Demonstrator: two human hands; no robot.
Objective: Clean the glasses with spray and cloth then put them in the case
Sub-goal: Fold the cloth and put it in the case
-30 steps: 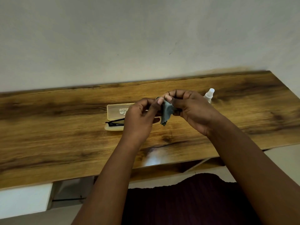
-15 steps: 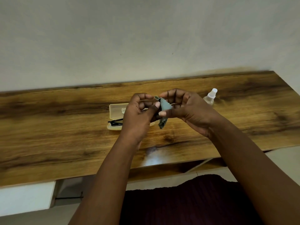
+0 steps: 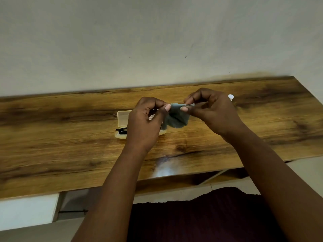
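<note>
My left hand [image 3: 145,123] and my right hand [image 3: 212,110] both pinch the top edge of a small grey-blue cloth [image 3: 175,117], which hangs spread between them above the table. Behind my left hand lies an open pale yellow glasses case [image 3: 122,117]. The black glasses [image 3: 121,131] rest in the case, with only their left end showing. The white cap of the spray bottle [image 3: 231,97] peeks out behind my right hand; the remainder of the bottle is hidden.
The wooden table [image 3: 52,145] runs along a plain white wall [image 3: 157,41]. Its front edge is close to my lap. A white drawer unit [image 3: 26,212] sits under the table at the left.
My hands have drawn apart, and the bunched cloth has opened out between them. My right hand has moved right and now covers most of the spray bottle.
</note>
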